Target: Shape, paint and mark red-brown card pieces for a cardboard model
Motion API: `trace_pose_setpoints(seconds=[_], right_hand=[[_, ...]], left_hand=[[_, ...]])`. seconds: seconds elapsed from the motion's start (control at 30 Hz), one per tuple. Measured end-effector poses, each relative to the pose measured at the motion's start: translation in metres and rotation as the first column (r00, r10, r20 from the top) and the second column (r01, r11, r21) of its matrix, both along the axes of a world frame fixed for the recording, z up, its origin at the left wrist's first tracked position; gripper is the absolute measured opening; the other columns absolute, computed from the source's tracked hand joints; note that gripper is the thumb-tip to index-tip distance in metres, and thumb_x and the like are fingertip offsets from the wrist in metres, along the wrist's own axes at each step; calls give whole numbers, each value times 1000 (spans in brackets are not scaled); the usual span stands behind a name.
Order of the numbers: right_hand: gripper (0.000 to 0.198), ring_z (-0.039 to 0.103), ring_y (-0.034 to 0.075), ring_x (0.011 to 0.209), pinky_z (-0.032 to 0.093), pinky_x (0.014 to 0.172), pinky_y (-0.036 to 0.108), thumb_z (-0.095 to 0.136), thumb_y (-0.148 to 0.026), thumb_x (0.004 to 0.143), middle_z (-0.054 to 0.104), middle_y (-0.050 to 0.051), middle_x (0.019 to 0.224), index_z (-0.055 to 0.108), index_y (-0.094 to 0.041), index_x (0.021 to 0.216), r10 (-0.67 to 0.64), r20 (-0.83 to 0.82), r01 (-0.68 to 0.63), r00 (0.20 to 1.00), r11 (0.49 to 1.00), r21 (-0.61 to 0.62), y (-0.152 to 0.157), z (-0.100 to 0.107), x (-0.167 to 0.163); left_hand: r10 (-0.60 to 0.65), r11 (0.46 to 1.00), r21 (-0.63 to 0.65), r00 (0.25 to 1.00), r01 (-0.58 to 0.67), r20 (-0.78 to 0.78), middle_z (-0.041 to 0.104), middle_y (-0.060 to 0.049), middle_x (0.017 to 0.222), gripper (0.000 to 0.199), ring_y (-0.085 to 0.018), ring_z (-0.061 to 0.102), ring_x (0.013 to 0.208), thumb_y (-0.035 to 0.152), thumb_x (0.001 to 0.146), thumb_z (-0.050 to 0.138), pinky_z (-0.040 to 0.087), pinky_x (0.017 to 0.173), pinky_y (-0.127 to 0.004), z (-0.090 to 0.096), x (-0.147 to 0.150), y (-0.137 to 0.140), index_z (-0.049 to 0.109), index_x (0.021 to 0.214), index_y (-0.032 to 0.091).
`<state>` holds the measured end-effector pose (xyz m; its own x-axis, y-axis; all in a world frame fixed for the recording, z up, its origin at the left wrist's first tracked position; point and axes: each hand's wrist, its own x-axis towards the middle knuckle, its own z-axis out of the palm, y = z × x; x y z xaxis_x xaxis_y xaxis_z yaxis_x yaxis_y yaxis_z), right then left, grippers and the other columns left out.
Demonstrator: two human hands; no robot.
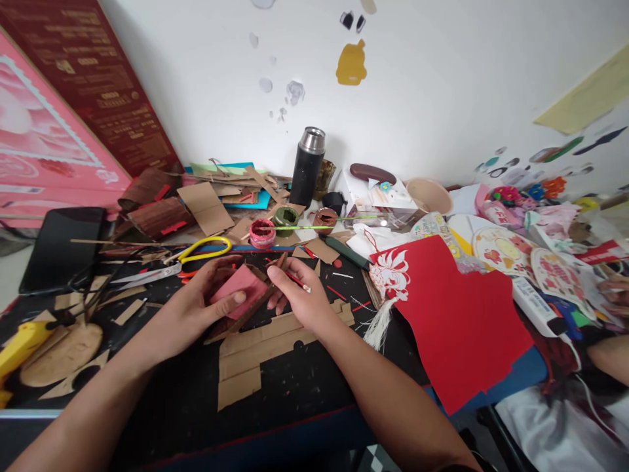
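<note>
My left hand [213, 295] is closed round a small block-like cardboard piece [243, 288] with a pink face and brown sides, the thumb lying on the pink face. At its right edge, my right hand [297, 292] pinches with thumb and bent fingers. A thin reddish stick with a pale tip [305, 287] sticks out across those fingers; its kind is unclear. Below both hands lies a cut brown cardboard sheet [240, 387] on the black table top. To the left of the left hand lie scissors with yellow handles [205, 249].
Behind the hands stand open paint jars [262, 234] with a green stick across them and a black thermos [307, 167]. A red paper sheet [462, 314] lies right, a yellow glue gun [24, 347] left. Another person's arm [609, 360] is at far right.
</note>
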<state>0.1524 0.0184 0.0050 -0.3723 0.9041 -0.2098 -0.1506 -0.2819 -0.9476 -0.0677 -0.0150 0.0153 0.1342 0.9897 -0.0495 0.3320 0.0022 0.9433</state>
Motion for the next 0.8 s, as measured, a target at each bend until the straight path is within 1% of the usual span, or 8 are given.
trace_pose_setpoints(seconds=[0.17, 0.27, 0.37, 0.43, 0.53, 0.67, 0.73, 0.8], right_hand=[[53, 63, 12, 53, 49, 45, 23, 80, -72, 86, 66, -3, 76, 62, -24, 100, -52, -14, 53, 999, 998, 27, 0, 0, 2], [51, 62, 11, 52, 49, 45, 23, 81, -70, 86, 66, -3, 76, 63, -23, 98, -62, -27, 63, 998, 998, 33, 0, -1, 2], [53, 61, 11, 50, 48, 43, 22, 82, -71, 85, 65, -4, 73, 64, -23, 96, -82, -31, 83, 996, 996, 31, 0, -3, 1], [53, 61, 10, 49, 47, 43, 22, 82, -72, 84, 64, -5, 70, 64, -23, 95, -104, -41, 105, 994, 994, 36, 1, -3, 1], [52, 61, 11, 48, 46, 42, 21, 83, -70, 85, 64, -6, 67, 65, -23, 95, -115, -49, 117, 992, 992, 43, 1, -2, 1], [51, 62, 12, 49, 46, 42, 22, 82, -70, 85, 64, -6, 66, 66, -23, 96, -102, -40, 104, 994, 994, 44, 1, -1, 1], [52, 61, 11, 48, 46, 42, 22, 83, -71, 84, 64, -6, 67, 66, -23, 96, -99, -42, 101, 994, 994, 46, 1, -2, 1], [52, 61, 11, 48, 46, 42, 21, 83, -71, 84, 65, -6, 69, 66, -23, 96, -100, -42, 101, 994, 994, 46, 1, -2, 1]], left_hand=[[81, 995, 55, 997, -81, -6, 69, -11, 139, 54, -32, 66, 135, 57, 94, 75, 56, 114, -47, -2, 2, -3, 54, 134, 27], [73, 994, 85, 997, -71, -16, 70, -9, 133, 49, -30, 67, 128, 57, 95, 74, 57, 109, -44, 0, 0, -5, 57, 131, 27], [20, 998, 65, 1000, -21, 16, 73, -9, 125, 49, -31, 70, 119, 62, 97, 71, 59, 106, -45, 7, -1, -5, 62, 128, 26], [-23, 999, 34, 996, 20, 86, 74, -11, 131, 51, -32, 70, 123, 63, 99, 70, 60, 106, -45, 11, -1, -6, 63, 132, 25], [-55, 997, 55, 992, 49, 113, 66, -13, 152, 62, -37, 62, 143, 58, 96, 77, 59, 112, -46, 11, -5, -8, 59, 147, 28], [-145, 973, 177, 989, 148, -28, 56, -9, 167, 80, -39, 51, 156, 54, 90, 86, 46, 128, -55, 5, -12, -9, 52, 160, 36], [-188, 954, 212, 974, 211, -122, 52, -7, 171, 82, -38, 47, 159, 55, 91, 86, 38, 132, -58, 4, -14, -9, 50, 163, 39], [-210, 939, 232, 959, 252, -192, 51, -6, 173, 81, -38, 45, 160, 54, 93, 83, 35, 133, -61, 5, -14, -9, 47, 165, 41]])
